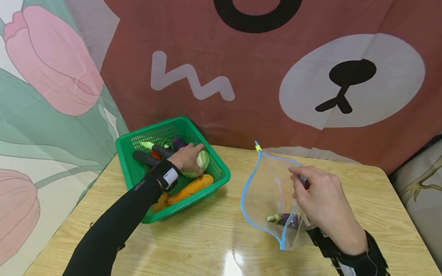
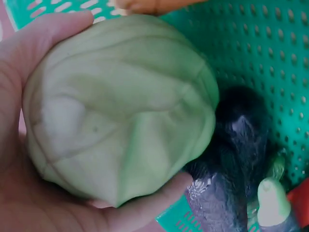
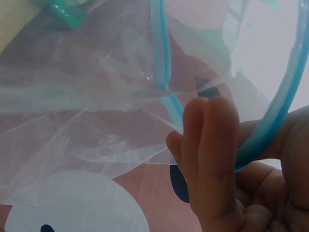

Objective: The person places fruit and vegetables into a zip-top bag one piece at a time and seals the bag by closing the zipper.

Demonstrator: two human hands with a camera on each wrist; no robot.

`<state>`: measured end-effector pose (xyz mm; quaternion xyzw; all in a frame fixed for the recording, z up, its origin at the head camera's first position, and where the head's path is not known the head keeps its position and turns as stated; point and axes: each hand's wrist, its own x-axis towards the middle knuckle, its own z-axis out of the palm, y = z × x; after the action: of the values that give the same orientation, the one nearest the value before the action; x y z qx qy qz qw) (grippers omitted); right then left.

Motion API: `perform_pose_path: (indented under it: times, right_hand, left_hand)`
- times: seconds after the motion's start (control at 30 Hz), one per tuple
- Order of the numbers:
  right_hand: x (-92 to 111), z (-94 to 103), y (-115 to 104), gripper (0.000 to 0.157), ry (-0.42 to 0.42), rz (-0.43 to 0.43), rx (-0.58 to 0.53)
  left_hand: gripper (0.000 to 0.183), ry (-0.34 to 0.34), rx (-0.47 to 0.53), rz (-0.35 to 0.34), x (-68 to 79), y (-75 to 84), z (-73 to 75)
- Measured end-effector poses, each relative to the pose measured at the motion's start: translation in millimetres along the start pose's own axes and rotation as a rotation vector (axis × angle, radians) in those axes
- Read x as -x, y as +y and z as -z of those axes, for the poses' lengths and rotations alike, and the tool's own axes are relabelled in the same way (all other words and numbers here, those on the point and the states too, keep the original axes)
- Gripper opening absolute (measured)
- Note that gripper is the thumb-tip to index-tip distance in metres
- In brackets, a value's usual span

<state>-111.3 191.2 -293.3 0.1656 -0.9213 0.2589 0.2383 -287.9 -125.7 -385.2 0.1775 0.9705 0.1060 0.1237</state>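
My left hand (image 1: 188, 158) grips a pale green cabbage (image 2: 120, 106) inside the green basket (image 1: 223, 173), thumb and fingers spread round its sides in the left wrist view. Dark purple eggplants (image 2: 241, 130) lie beside the cabbage. With its fingertips my right hand (image 1: 320, 197) pinches the blue-edged rim of a clear zip bag (image 1: 264, 181), whose mouth gapes toward the left. A purple eggplant with a pale green stem end (image 1: 277, 218) lies low in the bag. The right wrist view shows the blue rim (image 3: 285, 101) passing between thumb and fingers.
Orange-yellow elongated vegetables (image 1: 192, 189) lie in the near side of the basket, and something red (image 1: 156, 154) shows among the eggplants. Basket and bag stand on a light wooden table (image 1: 195, 249). A printed cloth (image 1: 197, 44) hangs right behind the table's far edge.
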Motion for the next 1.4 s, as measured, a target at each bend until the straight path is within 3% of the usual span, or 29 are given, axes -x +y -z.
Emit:
perform_pose_path:
  times: [0.23,0.47,0.67,1.0,1.17,1.4]
  right_hand:
    - [1,-0.9,1,0.021,-0.006,-0.001,0.002]
    - [1,-3.1,2,0.020,-0.015,-0.004,0.002]
    - [1,-3.3,2,0.020,-0.012,0.003,0.008]
    - [-1,-3.0,2,0.020,0.002,0.005,0.010]
    - [-2,-2.3,0,0.021,0.007,0.006,0.009]
    - [-3,-1.9,-1,0.021,-0.008,-0.001,0.005]
  left_hand:
    - [0.081,0.145,0.089,-0.069,15.0,0.2,1.1]
    - [0.078,0.272,0.231,-0.086,33.0,10.6,9.1]
    - [0.081,0.393,0.361,-0.151,46.6,25.4,19.5]
    - [0.080,0.454,0.492,-0.249,71.0,58.7,36.0]
    - [0.079,0.462,0.567,-0.329,87.5,78.4,42.7]
    - [0.080,0.518,0.633,-0.496,110.1,111.7,48.5]
